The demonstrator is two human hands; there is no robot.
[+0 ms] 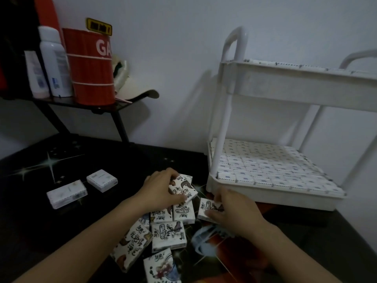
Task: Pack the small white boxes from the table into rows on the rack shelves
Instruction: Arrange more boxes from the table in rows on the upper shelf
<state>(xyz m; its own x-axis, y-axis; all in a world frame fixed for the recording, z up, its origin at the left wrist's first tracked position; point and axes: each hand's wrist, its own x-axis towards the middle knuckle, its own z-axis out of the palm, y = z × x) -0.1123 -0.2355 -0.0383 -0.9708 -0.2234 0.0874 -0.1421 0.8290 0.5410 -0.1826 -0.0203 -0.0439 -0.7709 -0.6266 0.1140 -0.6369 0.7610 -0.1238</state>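
Several small white boxes with black cartoon print lie in a loose pile (169, 231) on the dark table. My left hand (161, 186) grips one box (184, 189) at the top of the pile. My right hand (230, 207) holds another box (207, 209) at the pile's right side. Two plain white boxes (102, 180) (66, 193) lie apart to the left. The white two-tier rack (271, 199) stands at the right; its lower shelf is filled with rows of boxes (265, 170), and box edges show along the upper shelf (295, 66).
A black raised stand (81, 103) at the back left carries a red tin (89, 68), a white bottle (54, 62), a tube (36, 76) and a beige cap (132, 88). The wall runs close behind. The table's right edge (355, 231) is beside the rack.
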